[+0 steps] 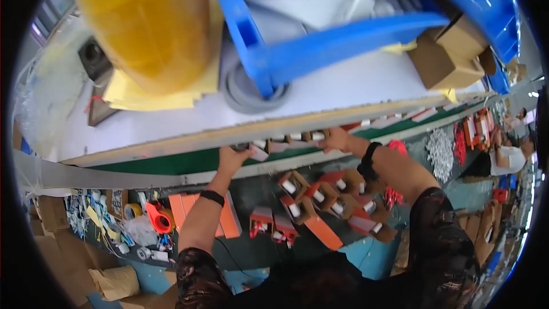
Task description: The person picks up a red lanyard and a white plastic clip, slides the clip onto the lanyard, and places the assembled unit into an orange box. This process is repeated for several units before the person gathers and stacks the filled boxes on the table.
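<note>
My left hand [233, 159] and my right hand [337, 139] reach forward under the edge of a white shelf. Between them, on a green conveyor belt [166, 161], stands a row of small open cardboard boxes [279, 145] with white pieces inside. Each hand grips one end of this row, with the fingertips partly hidden behind the boxes. Nearer to me, on a dark worktop, more open orange-and-brown boxes [317, 194] hold white cylindrical parts. Two boxes with red items [271, 230] stand beside them.
The white shelf [337, 86] overhangs the belt, bearing a blue bin [343, 40], yellow tape rolls [148, 23] and a cardboard box [446, 60]. Flat orange cartons [206, 216] and an orange tape dispenser [160, 217] lie left. A silver pile [439, 154] and another person [506, 159] are right.
</note>
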Demonstrator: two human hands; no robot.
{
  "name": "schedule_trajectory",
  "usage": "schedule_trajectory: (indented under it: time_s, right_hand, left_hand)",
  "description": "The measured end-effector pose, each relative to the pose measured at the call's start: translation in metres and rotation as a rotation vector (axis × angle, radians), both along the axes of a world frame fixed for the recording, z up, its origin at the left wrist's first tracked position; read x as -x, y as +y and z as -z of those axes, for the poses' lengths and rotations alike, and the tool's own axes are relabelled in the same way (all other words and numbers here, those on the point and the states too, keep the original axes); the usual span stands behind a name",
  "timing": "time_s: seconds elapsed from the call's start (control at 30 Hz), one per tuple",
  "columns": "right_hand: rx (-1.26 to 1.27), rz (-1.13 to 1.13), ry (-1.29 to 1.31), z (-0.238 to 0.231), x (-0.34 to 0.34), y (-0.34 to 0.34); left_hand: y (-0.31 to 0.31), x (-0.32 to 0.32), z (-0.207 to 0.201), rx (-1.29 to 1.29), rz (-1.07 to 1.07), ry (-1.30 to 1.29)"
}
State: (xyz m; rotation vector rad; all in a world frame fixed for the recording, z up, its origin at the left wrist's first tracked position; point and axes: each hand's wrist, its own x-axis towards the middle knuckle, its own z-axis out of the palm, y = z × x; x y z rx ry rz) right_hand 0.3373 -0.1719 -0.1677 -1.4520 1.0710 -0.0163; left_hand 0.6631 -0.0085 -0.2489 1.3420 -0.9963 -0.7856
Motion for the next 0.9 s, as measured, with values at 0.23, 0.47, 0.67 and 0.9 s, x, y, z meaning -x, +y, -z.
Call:
schedule_trajectory:
  time_s: [0.23, 0.47, 0.67, 0.9]
  right_hand:
    - [-0.005, -0.055, 0.076, -0.046, 0.017, 0.011]
    - [-0.030, -0.378, 0.116, -0.059, 0.056, 0.018]
    - [0.055, -0.732, 0.037, -0.049, 0.051, 0.008]
    - [-0.239, -0.600, 0.194, -0.077, 0.058, 0.002]
  left_hand:
    - [0.021, 0.029, -0.051, -0.034, 0.023, -0.005]
    - [0.086, 0.063, -0.044, -0.196, 0.169, -0.070]
    - [0.125, 0.039, -0.005, -0.327, 0.275, -0.022]
    - [0.118, 0.041, -0.054, -0.630, 0.294, 0.206]
